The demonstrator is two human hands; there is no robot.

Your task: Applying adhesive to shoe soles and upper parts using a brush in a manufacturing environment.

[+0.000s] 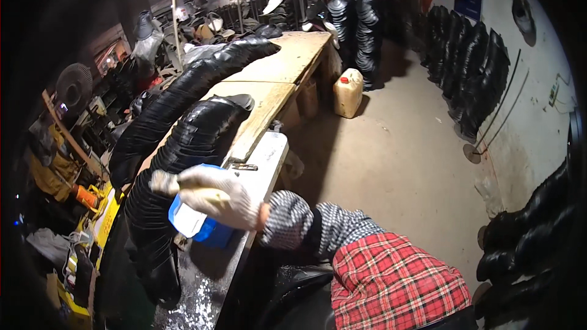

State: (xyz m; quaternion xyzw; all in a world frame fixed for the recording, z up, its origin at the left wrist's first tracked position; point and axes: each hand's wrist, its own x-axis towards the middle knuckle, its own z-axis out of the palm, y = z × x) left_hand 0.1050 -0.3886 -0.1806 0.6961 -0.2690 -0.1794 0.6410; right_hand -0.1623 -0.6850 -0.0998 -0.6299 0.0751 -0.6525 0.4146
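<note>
My right hand (217, 195), in a whitish knitted glove, reaches left across the bench. Its fingers look closed, and a pale blunt end (162, 182) pokes out past them; blur hides whether that is a held thing or a fingertip. Below the hand sits a blue box (214, 235) with a white sheet or flap (187, 220) at its near left side. Close by on the left, a long curved stack of shiny black nested pieces (183, 140) leans over the bench. A second such stack (177, 95) lies behind it. My left hand is out of view.
A worn pale bench (269, 146) joins a long wooden table (278, 58). A small metal tool (244, 167) lies on the bench. On the floor stands a yellowish jerrycan (349, 93) with a red cap. More black stacks (468, 67) line the right wall. A fan (74, 85) stands left.
</note>
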